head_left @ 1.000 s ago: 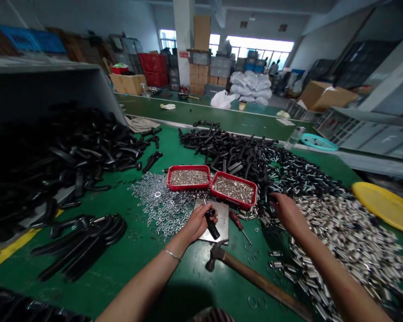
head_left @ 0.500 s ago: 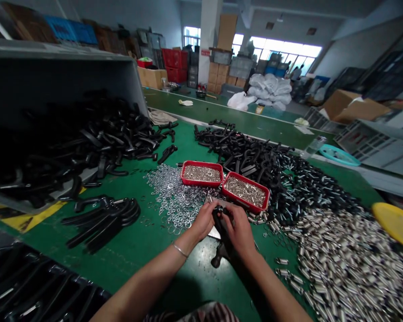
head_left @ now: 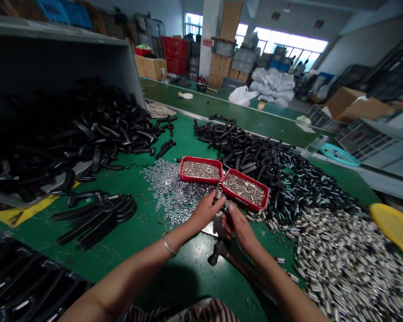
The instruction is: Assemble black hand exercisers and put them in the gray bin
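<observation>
My left hand (head_left: 205,212) is closed, with a small coiled metal piece like a spring (head_left: 219,194) at its fingertips. Close against it, my right hand (head_left: 239,226) has its fingers bent around a small dark part (head_left: 225,207), mostly hidden between the hands. Both hands are over a flat metal plate (head_left: 215,227). Just below the plate lies a hammer (head_left: 215,254), its handle running under my right forearm. Ahead stand two red trays, the left tray (head_left: 200,180) and right tray (head_left: 244,200), with tiny metal parts inside. Loose metal rings (head_left: 168,192) spread left of my hands.
Metal cylinders (head_left: 349,264) are heaped at right, beside a yellow tray (head_left: 394,230). Black handles (head_left: 248,150) and screws pile up behind the red trays. A grey crate (head_left: 134,74) of black handles lies at left; more handles (head_left: 97,214) sit in front.
The long black handle between my hands no longer shows upright there. My right fingers have shifted, and the coiled metal piece now shows at my left fingertips. More of the hammer is visible.
</observation>
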Demonstrator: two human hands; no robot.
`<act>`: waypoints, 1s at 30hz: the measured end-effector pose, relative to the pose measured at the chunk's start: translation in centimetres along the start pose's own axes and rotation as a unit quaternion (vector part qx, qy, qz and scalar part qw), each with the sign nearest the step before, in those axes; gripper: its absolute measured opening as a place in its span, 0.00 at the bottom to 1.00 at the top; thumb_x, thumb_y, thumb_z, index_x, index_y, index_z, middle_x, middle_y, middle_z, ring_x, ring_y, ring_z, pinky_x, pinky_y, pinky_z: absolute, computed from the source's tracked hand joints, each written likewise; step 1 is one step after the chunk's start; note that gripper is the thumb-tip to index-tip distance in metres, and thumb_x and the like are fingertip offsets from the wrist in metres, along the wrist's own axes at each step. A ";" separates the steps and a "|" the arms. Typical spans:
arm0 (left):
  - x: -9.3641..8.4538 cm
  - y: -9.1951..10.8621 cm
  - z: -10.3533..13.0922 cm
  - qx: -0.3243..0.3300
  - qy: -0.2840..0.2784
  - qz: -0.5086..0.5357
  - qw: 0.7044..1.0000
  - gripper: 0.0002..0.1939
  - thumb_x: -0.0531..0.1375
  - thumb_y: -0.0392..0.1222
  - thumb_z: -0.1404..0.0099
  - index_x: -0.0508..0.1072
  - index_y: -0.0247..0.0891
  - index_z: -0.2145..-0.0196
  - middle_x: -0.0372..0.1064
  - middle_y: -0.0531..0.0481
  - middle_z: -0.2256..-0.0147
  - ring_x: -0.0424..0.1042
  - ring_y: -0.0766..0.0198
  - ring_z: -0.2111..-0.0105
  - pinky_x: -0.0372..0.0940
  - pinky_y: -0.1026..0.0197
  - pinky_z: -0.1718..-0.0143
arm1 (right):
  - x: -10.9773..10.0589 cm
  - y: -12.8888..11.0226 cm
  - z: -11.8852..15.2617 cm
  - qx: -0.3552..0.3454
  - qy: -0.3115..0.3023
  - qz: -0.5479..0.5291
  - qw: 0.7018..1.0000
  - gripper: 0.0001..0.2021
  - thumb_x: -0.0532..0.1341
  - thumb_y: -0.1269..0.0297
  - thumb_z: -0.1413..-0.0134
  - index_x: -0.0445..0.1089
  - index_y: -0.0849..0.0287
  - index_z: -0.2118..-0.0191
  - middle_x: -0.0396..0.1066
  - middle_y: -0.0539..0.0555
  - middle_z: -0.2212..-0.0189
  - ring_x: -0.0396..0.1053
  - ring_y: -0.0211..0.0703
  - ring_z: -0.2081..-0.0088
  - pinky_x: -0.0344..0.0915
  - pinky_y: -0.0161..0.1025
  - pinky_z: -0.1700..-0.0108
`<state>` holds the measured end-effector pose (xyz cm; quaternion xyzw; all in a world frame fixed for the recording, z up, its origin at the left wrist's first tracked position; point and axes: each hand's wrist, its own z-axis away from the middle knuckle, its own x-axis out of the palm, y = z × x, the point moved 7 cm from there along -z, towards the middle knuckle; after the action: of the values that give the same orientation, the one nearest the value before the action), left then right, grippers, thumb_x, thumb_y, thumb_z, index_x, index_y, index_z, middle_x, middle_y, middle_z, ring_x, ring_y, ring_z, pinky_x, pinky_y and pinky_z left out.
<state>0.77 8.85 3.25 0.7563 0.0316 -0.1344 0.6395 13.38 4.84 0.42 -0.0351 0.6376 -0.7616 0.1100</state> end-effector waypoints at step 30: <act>-0.4 1.8 0.2 0.131 -0.038 0.047 0.990 0.07 0.59 0.43 0.34 0.74 0.40 0.59 0.68 0.43 0.54 0.66 0.53 0.50 0.58 0.56 0.44 | 1.6 1.4 0.0 0.122 -0.187 -0.021 0.975 0.34 0.40 0.33 0.39 0.66 0.58 0.69 0.67 0.50 0.82 0.55 0.35 0.87 0.50 0.34 0.85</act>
<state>0.74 8.34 5.05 0.8286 -0.0457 -0.1358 0.5412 12.02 4.30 -1.10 -0.1769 0.5074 -0.8155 0.2150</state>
